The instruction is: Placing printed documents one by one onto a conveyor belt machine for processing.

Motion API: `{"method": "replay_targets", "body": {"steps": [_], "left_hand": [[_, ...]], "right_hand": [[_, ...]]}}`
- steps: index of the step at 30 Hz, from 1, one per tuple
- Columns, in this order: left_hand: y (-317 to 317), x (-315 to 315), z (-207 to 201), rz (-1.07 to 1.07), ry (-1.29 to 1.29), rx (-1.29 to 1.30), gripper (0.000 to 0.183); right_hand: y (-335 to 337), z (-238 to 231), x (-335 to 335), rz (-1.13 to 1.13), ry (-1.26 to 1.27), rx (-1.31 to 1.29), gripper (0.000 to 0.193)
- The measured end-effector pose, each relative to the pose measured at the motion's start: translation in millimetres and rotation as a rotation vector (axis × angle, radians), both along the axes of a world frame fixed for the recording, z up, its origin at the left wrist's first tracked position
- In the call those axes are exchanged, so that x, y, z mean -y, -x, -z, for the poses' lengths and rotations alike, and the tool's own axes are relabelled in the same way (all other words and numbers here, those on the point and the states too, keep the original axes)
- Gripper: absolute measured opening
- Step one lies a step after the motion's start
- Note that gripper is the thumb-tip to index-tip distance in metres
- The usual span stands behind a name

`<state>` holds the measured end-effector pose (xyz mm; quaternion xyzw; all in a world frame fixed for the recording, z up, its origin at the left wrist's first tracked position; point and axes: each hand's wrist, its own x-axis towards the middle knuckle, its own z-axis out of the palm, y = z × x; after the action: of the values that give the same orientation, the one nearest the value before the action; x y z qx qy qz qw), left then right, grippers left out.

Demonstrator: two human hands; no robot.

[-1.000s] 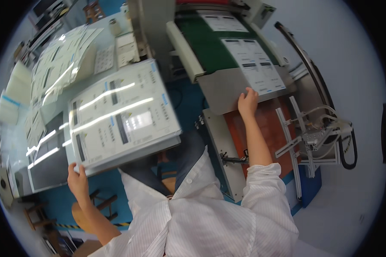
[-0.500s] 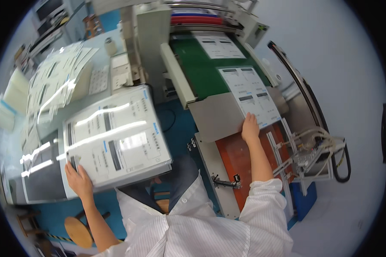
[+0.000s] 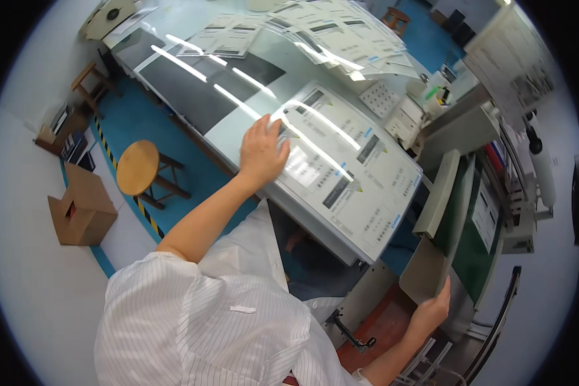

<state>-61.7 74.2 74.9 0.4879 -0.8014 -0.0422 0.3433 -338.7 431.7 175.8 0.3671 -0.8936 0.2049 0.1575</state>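
A stack of printed white sheets (image 3: 347,193) under a glossy top lies at the near edge of the table. My left hand (image 3: 262,151) rests on its left end, fingers apart and thumb spread. At the lower right, my right hand (image 3: 431,314) is closed at the near end of a sheet (image 3: 457,212). That sheet is tilted up and seen almost edge-on above the machine's green belt (image 3: 466,260). The fingertips are partly hidden, beside a grey-brown plate (image 3: 424,269). Farther along the belt lies another printed sheet (image 3: 484,215).
More printed sheets (image 3: 341,32) are spread at the table's far side, near a dark mat (image 3: 219,90). A round wooden stool (image 3: 138,167) and an open cardboard box (image 3: 83,209) stand at left. An orange-red surface (image 3: 383,321) sits below the belt.
My view has swung left toward the table. My left hand has stayed at the stack's end, shifting along it. The sheet at my right hand has tipped up from lying flat on the belt.
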Motion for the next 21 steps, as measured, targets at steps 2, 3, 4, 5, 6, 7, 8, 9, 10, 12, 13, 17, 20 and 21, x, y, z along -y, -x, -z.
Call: {"method": "replay_targets", "body": {"steps": [2, 3, 4, 5, 6, 7, 8, 9, 10, 12, 13, 17, 20, 21], "left_hand": [[-9, 2, -3, 0.029, 0.025, -0.058, 0.045], [-14, 1, -3, 0.085, 0.078, -0.11, 0.041], [-18, 2, -4, 0.151, 0.132, -0.163, 0.038], [-23, 3, -4, 0.149, 0.132, -0.169, 0.038], [-33, 4, -5, 0.281, -0.09, -0.418, 0.039], [-40, 6, -7, 0.42, -0.321, -0.665, 0.042], [-48, 10, -10, 0.428, -0.324, -0.666, 0.042], [-56, 17, -16, 0.481, -0.741, -0.885, 0.047], [-62, 24, -22, 0.516, -1.171, -1.083, 0.053], [-67, 38, -34, 0.496, -1.252, -1.022, 0.051], [-68, 42, -39, 0.468, -1.32, -0.969, 0.05], [-75, 57, -24, 0.396, -1.15, -0.589, 0.029], [-60, 58, -23, 0.271, -0.743, -0.459, 0.026], [-55, 57, -20, 0.221, -0.536, -0.38, 0.026]], "right_hand": [[-42, -7, 19, -0.161, 0.036, -0.062, 0.048], [-58, -9, 26, -0.298, 0.073, -0.124, 0.047], [-71, -3, 31, -0.396, 0.046, -0.2, 0.046], [-79, 6, 35, -0.493, 0.018, -0.276, 0.044], [-86, 15, 40, -0.602, -0.017, -0.263, 0.042], [-98, 14, 49, -0.642, -0.061, -0.239, 0.039], [-103, 21, 53, -0.668, -0.068, -0.242, 0.037], [-106, 31, 57, -0.691, -0.075, -0.242, 0.036], [-109, 36, 60, -0.676, -0.076, -0.237, 0.036], [-111, 42, 63, -0.707, -0.13, -0.229, 0.036], [-113, 44, 66, -0.682, -0.132, -0.218, 0.036], [-110, 50, 80, -0.62, -0.1, -0.191, 0.038], [-108, 48, 91, -0.539, -0.216, -0.044, 0.049], [-106, 52, 92, -0.508, -0.227, 0.01, 0.052]]}}
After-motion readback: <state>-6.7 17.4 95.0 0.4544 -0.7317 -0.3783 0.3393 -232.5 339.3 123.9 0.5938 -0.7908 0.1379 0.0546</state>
